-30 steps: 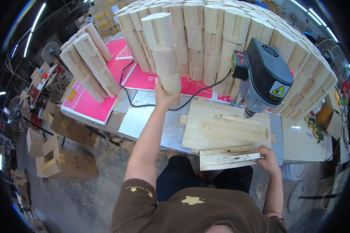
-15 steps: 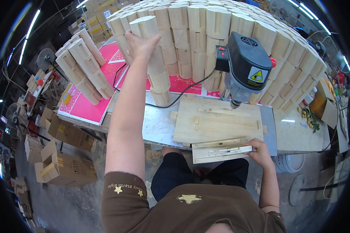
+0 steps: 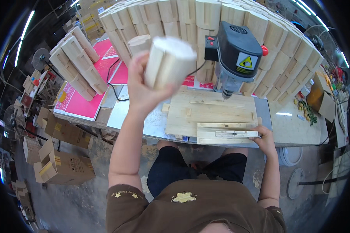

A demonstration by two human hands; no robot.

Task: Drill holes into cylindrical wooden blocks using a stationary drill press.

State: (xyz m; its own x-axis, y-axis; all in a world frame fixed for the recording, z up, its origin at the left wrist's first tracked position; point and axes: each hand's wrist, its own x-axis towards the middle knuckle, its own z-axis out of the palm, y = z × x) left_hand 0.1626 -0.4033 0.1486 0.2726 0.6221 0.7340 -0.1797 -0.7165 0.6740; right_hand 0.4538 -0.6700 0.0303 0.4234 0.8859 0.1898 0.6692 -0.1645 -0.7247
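Note:
My left hand is raised over the bench, its fingers wrapped round a thick, pale wooden block with a lobed top and a groove down its side. The block is tilted and blurred by motion. At the bench's front edge, my right hand grips the right end of a wooden jig made of strips, with a narrow light bar along it. Behind the jig lies a flat wooden base board. A black bench drill stands over that board, its chuck above the surface.
Tall stacks of similar wooden blocks wall off the back; a smaller group stands at the left on pink sheets. A black cable crosses the bench. Open cardboard boxes are on the floor at left, fruit with leaves at right.
My left hand has lifted the block off its column and brought it towards me and to the right. The jig in my right hand has shifted slightly up and to the right, now lying straighter.

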